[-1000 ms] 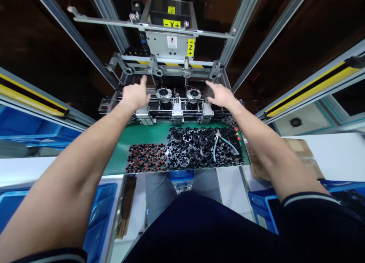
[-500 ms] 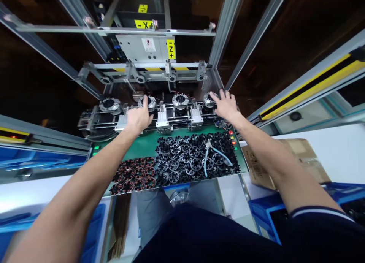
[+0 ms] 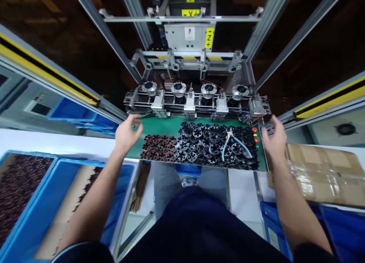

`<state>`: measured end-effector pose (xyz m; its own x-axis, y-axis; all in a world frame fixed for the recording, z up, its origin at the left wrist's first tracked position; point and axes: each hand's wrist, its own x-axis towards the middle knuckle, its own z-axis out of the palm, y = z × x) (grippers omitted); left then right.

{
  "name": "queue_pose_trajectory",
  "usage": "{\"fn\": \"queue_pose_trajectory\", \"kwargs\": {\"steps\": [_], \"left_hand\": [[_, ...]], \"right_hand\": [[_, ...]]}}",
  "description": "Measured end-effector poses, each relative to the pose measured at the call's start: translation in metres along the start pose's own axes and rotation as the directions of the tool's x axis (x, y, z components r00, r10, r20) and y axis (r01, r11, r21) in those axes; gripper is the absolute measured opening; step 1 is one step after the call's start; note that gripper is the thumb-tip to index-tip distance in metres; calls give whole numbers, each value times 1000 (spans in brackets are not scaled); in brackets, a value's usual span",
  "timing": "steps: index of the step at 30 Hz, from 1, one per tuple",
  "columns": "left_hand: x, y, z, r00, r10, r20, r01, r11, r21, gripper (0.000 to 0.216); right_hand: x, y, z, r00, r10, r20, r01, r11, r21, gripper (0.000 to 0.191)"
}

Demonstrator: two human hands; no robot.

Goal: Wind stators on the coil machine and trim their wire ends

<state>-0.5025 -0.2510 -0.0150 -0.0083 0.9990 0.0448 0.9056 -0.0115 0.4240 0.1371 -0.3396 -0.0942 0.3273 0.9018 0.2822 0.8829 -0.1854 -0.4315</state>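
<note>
My left hand hovers over the left edge of the green work plate, near its green-lit buttons, fingers loosely bent and apart, with nothing in it. At the plate's right edge, my right hand is beside the red button, fingers apart and slightly blurred, also without a load. Between the hands lie rows of red-and-black rings and a larger bed of black rings. Pliers with light blue handles rest on the black rings. Behind the plate, round metal fixtures stand in a row, dark parts in them.
Metal frame posts and yellow-striped light bars flank the station. A horizontal bar with clamps spans behind the fixtures. Blue bins of dark parts stand at left; a taped cardboard box lies at right.
Both hands have left the fixtures and drawn back toward me, the left to the plate's left edge, the right to its right edge. The view has shifted left.
</note>
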Motion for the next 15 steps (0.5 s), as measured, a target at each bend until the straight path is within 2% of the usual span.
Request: {"fn": "queue_pose_trajectory", "kwargs": {"steps": [3, 6, 8, 11, 15], "left_hand": [[-86, -68, 5, 991, -45, 126, 49, 998, -28, 50], [-141, -102, 30, 970, -27, 242, 47, 996, -80, 56], [-154, -111, 48, 961, -1, 275, 33, 993, -112, 56], [-152, -114, 67, 965, 21, 262, 16, 990, -140, 56], [-138, -115, 73, 982, 26, 186, 12, 980, -201, 45]], "right_hand": [[-89, 41, 14, 970, 187, 153, -188, 982, -8, 82], [-131, 57, 28, 940, 260, 222, -265, 964, -5, 77], [-136, 53, 32, 932, 269, 241, -269, 963, -35, 76], [-133, 40, 26, 926, 243, 289, -223, 970, -100, 78], [-134, 27, 14, 917, 231, 325, -188, 969, -159, 79]]}}
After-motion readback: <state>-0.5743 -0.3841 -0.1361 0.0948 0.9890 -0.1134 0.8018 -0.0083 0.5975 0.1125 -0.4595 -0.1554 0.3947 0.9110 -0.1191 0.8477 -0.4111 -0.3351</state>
